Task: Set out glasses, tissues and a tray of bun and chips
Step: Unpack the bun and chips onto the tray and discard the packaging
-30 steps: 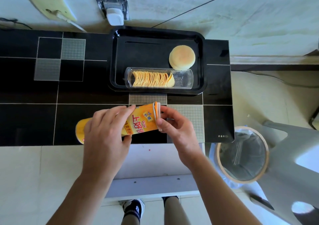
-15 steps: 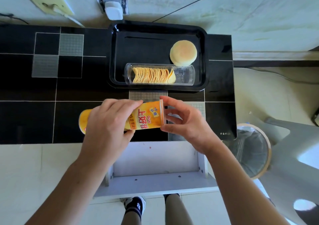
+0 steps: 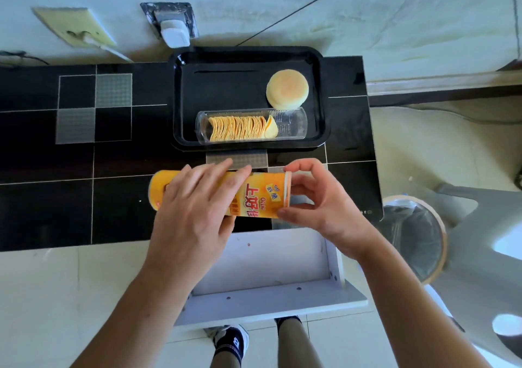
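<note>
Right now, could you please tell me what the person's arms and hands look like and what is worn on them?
Both forearms are bare up to the frame edge, with no sleeves in view. The left hand and right hand wear no gloves, rings, watch or bracelet that shows. Nails are short and unpainted.

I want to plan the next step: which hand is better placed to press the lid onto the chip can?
Right. The right hand pinches the can's lidded end; the left hand grips its middle.
</note>
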